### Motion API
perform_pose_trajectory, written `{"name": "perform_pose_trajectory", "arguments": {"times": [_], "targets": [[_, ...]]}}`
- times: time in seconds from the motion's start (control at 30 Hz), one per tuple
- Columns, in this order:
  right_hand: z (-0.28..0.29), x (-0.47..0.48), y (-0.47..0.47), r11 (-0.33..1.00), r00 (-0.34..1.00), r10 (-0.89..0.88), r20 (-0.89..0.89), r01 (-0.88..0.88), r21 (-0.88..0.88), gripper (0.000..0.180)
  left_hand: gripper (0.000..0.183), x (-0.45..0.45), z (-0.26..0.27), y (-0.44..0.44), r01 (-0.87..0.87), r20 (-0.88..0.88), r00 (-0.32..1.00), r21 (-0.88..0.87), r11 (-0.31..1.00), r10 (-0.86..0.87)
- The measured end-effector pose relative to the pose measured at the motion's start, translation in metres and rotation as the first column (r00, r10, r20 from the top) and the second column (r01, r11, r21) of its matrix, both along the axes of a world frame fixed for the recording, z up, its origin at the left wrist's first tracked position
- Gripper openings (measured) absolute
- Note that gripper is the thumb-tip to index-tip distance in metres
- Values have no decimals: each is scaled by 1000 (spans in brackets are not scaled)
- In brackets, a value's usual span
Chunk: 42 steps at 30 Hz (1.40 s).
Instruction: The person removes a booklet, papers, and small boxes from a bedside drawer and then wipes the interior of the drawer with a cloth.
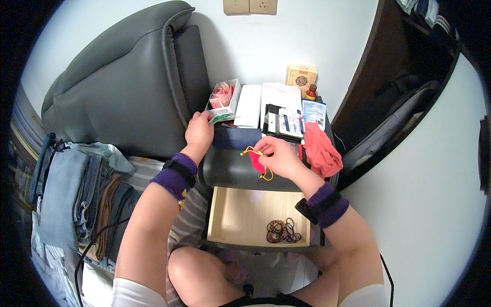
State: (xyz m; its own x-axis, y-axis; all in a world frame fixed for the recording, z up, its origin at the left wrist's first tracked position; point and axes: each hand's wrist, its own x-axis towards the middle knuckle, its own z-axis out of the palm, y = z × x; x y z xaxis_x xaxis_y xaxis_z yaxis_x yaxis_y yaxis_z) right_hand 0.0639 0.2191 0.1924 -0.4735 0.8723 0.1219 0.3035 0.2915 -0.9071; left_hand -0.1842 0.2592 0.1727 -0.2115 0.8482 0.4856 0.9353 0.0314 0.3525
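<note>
My right hand (282, 157) pinches a small red drawstring pouch (256, 162) with yellow cords, above the nightstand's dark padded top (226, 169). On the left, my left hand (199, 130) has its fingertips on the edge of a flat white packet with green print (223, 115). This packet lies against the front of a white open box (237, 94) that contains a pink rolled item (221, 95). Below both hands, a pale wooden drawer (238, 218) is pulled out. Brown bead strings (277, 231) and a dark cord (292, 230) rest in its front right corner.
White paper sheets (248, 105), a dark blue flat case (238, 138), black card sleeves (285, 124), a coral cloth (322, 151), a small brown bottle (311, 92) and a patterned carton (302, 76) crowd the top. A grey padded headboard (122, 76) and folded jeans (63, 199) are leftward.
</note>
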Motion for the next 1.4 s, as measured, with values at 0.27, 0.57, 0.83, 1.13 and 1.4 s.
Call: {"name": "perform_pose_trajectory", "arguments": {"times": [0.27,0.57,0.83,1.13,1.4], "targets": [[5,-14,27,993,996,-75,-49,79,91,19,13,-10,-35,31,106,55,993,-34,994,-104],[11,-54,98,769,974,-210,-83,217,601,13,18,-1,-24,9,147,56,986,163,976,-157],[-15,-54,79,667,988,-155,29,83,741,15,15,23,-16,-29,310,-38,950,246,918,-310],[-56,9,-29,873,986,47,157,-117,474,8,11,76,-54,-114,717,61,693,49,695,-719],[-176,78,-74,963,801,202,563,-268,36,24,30,102,-175,-132,483,89,820,-638,600,-566]]}}
